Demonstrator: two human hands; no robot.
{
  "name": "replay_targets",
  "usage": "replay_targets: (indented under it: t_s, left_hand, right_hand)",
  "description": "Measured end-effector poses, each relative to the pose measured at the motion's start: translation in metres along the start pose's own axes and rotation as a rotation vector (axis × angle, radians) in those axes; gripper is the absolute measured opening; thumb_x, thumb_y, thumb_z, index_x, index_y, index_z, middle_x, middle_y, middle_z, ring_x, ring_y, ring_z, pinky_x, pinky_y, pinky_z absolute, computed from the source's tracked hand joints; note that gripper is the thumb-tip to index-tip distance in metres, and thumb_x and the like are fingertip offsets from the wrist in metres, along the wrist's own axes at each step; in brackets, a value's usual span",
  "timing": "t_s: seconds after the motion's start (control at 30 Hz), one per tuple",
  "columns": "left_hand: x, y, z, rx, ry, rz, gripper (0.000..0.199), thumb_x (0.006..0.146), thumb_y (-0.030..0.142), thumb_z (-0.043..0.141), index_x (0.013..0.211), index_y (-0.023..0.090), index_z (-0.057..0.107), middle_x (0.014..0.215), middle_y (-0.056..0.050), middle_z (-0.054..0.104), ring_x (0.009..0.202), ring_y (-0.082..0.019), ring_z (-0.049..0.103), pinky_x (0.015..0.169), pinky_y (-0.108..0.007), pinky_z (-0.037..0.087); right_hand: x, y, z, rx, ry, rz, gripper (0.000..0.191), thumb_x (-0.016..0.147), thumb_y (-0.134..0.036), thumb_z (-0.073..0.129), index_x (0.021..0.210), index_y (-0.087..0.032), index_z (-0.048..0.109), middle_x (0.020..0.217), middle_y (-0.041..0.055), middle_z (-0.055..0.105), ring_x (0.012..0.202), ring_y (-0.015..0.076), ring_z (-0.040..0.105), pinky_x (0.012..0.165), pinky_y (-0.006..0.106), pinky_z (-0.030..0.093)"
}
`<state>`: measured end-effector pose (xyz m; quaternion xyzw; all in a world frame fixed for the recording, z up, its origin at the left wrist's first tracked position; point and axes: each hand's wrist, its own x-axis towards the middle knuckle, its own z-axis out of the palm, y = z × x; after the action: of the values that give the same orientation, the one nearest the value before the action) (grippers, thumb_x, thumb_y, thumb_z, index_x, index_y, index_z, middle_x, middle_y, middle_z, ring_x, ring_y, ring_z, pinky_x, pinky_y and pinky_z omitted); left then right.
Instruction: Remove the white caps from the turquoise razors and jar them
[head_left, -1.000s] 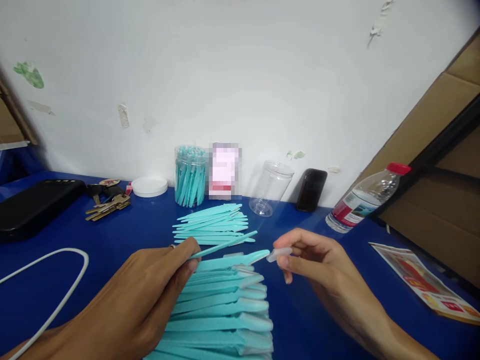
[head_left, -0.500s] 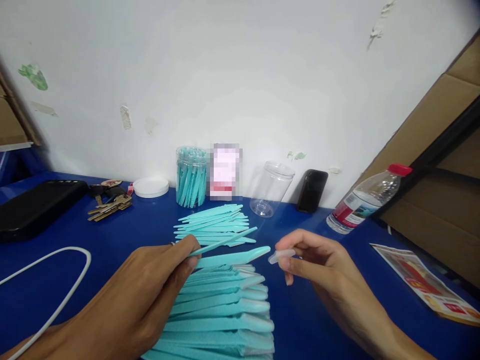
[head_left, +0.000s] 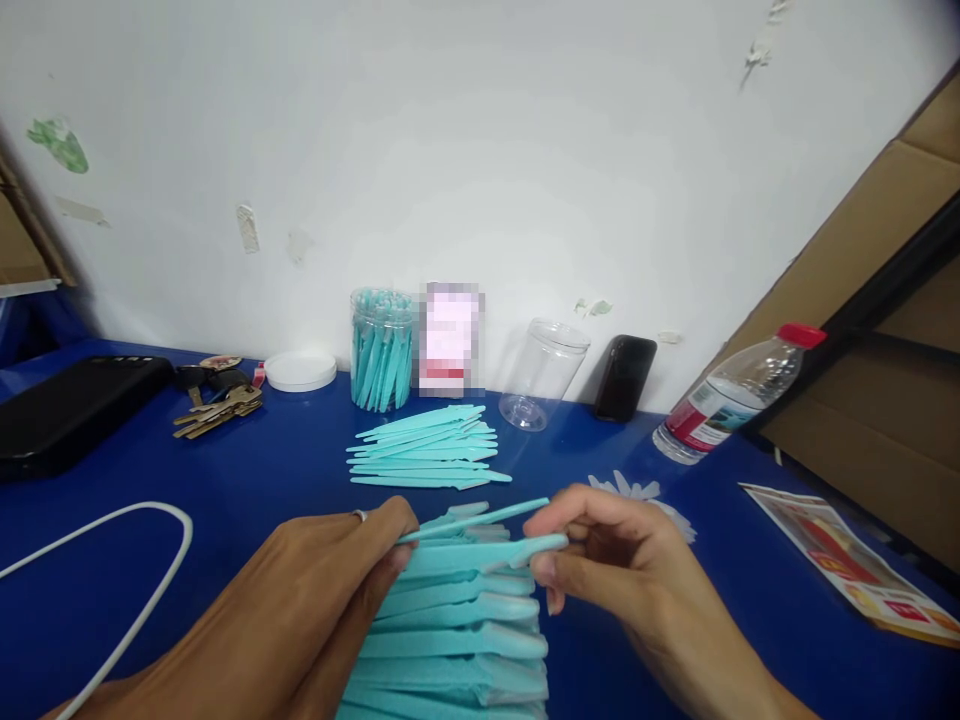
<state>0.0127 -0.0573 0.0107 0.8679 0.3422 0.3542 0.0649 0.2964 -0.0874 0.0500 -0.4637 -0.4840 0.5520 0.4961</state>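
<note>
On the left, our left hand [head_left: 322, 580] is closed, thumb and fingers pinching the left ends of two slim teal plastic sticks [head_left: 465, 557] above a row of clear-tipped teal sticks [head_left: 450, 640] on the blue counter [head_left: 285, 470]. The lower stick's tip, apart from the small translucent plastic cap [head_left: 551, 543] moments ago, now meets it, so that piece looks nearly covered. Our right hand [head_left: 637, 550], half curled, pinches that cap, loose translucent caps [head_left: 626, 487] just beyond.

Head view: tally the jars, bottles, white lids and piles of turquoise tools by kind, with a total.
Jars (left jar, right jar): 2
Red-capped bottle: 1
White lid: 1
Turquoise piles (far pile, near pile): 2
Total: 6
</note>
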Motion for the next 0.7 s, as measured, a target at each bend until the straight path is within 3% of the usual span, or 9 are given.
replay_targets:
  t_s: [0.03, 0.07, 0.1, 0.13, 0.23, 0.3, 0.4, 0.57, 0.7]
  left_hand:
    - [-0.004, 0.000, 0.000, 0.045, 0.008, -0.024, 0.030, 0.112, 0.039, 0.049, 0.141, 0.033, 0.056, 0.108, -0.002, 0.076, 0.105, -0.021, 0.078, 0.088, -0.024, 0.064]
    - [-0.006, 0.000, 0.000, 0.059, -0.068, -0.015, 0.036, 0.112, 0.038, 0.052, 0.147, 0.033, 0.052, 0.117, -0.003, 0.076, 0.113, -0.021, 0.076, 0.096, -0.025, 0.062]
    - [-0.005, 0.002, 0.000, 0.063, -0.040, -0.028, 0.032, 0.113, 0.038, 0.049, 0.144, 0.032, 0.054, 0.115, -0.003, 0.076, 0.112, -0.020, 0.076, 0.094, -0.024, 0.062]
    - [-0.003, 0.004, 0.000, 0.043, -0.033, -0.020, 0.024, 0.114, 0.037, 0.045, 0.133, 0.032, 0.059, 0.106, -0.001, 0.076, 0.106, -0.019, 0.077, 0.084, -0.021, 0.063]
    - [0.013, 0.013, -0.001, -0.075, -0.044, 0.028, 0.031, 0.115, 0.033, 0.037, 0.097, 0.029, 0.061, 0.075, 0.003, 0.069, 0.073, -0.017, 0.073, 0.056, -0.019, 0.053]
    - [0.022, 0.017, -0.001, -0.119, -0.034, 0.023, 0.034, 0.114, 0.030, 0.038, 0.086, 0.027, 0.056, 0.065, 0.006, 0.061, 0.054, -0.015, 0.062, 0.049, -0.022, 0.046]
    - [0.030, 0.019, -0.004, -0.155, -0.035, -0.017, 0.033, 0.113, 0.028, 0.040, 0.082, 0.026, 0.052, 0.064, 0.008, 0.059, 0.050, -0.013, 0.055, 0.053, -0.024, 0.044]
    - [0.042, 0.005, -0.020, -0.192, 0.074, -0.200, 0.031, 0.113, 0.031, 0.041, 0.089, 0.024, 0.060, 0.076, 0.005, 0.065, 0.068, -0.013, 0.063, 0.064, -0.023, 0.047]
    - [0.049, -0.007, -0.027, -0.198, 0.164, -0.263, 0.031, 0.111, 0.030, 0.043, 0.089, 0.022, 0.063, 0.078, 0.005, 0.065, 0.072, -0.013, 0.062, 0.068, -0.024, 0.047]
  right_hand:
    - [-0.001, 0.002, 0.001, 0.008, -0.003, 0.008, 0.023, 0.071, -0.033, 0.101, 0.081, -0.021, 0.084, 0.063, 0.0006, 0.071, 0.058, 0.0117, 0.064, 0.057, 0.020, 0.050]
    - [-0.001, 0.003, 0.001, 0.007, 0.000, 0.012, 0.023, 0.070, -0.033, 0.101, 0.080, -0.021, 0.084, 0.062, 0.0007, 0.071, 0.057, 0.0118, 0.064, 0.057, 0.020, 0.050]
    - [-0.001, 0.004, 0.001, -0.003, 0.004, 0.020, 0.023, 0.069, -0.033, 0.102, 0.079, -0.021, 0.085, 0.061, 0.0010, 0.071, 0.057, 0.0120, 0.064, 0.057, 0.020, 0.050]
    - [-0.001, 0.006, 0.001, -0.019, 0.008, 0.020, 0.023, 0.069, -0.034, 0.101, 0.078, -0.021, 0.085, 0.061, 0.0012, 0.070, 0.057, 0.0124, 0.064, 0.057, 0.020, 0.050]
    - [0.000, 0.006, -0.001, -0.127, 0.045, -0.077, 0.015, 0.076, -0.036, 0.096, 0.083, -0.025, 0.088, 0.064, 0.0013, 0.070, 0.057, 0.0123, 0.062, 0.055, 0.020, 0.048]
    - [0.001, 0.004, -0.002, -0.271, 0.069, -0.188, 0.008, 0.081, -0.034, 0.091, 0.086, -0.028, 0.091, 0.073, 0.0026, 0.072, 0.062, 0.0132, 0.061, 0.056, 0.022, 0.049]
    - [0.002, 0.000, -0.005, -0.423, 0.082, -0.278, 0.005, 0.083, -0.033, 0.088, 0.084, -0.030, 0.091, 0.079, 0.0031, 0.073, 0.071, 0.0164, 0.063, 0.063, 0.024, 0.051]
    - [-0.001, -0.001, -0.007, -0.425, 0.112, -0.147, 0.019, 0.078, -0.044, 0.092, 0.077, -0.028, 0.082, 0.066, -0.0014, 0.065, 0.064, 0.0161, 0.057, 0.061, 0.025, 0.047]
    - [-0.005, 0.001, -0.004, -0.489, 0.073, -0.027, 0.025, 0.080, -0.051, 0.088, 0.075, -0.027, 0.080, 0.073, 0.0005, 0.068, 0.071, 0.0185, 0.059, 0.066, 0.028, 0.047]
